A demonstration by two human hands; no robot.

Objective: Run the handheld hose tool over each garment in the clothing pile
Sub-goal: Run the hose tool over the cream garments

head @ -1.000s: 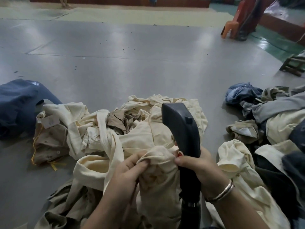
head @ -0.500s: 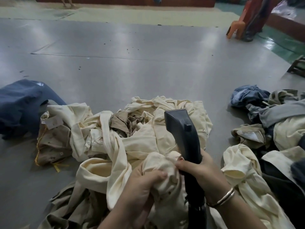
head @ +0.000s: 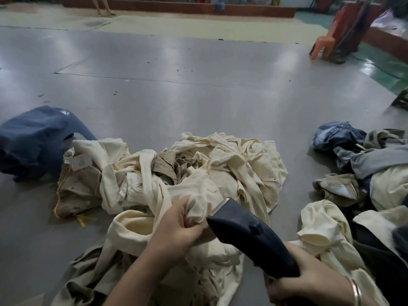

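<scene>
A heap of cream and khaki garments (head: 231,173) lies on the grey floor in front of me. My left hand (head: 178,226) grips a bunched fold of cream cloth (head: 198,206) at the heap's near side. My right hand (head: 309,281), a metal bangle on its wrist, holds the handle of the black handheld hose tool (head: 249,235). The tool is tilted to the left, and its flat nozzle touches the fold beside my left fingers. Its hose is hidden.
A dark blue garment (head: 37,140) lies at the left. A second pile of denim, grey and cream clothes (head: 364,173) sits at the right. An orange plastic chair (head: 324,45) stands far right. Bare grey floor (head: 176,89) stretches ahead; a person's legs (head: 101,5) show at the back.
The tool has swung from upright down and to the left, so its nozzle now meets the fold. My right hand slid lower on the handle. My left hand kept its grip on the cloth.
</scene>
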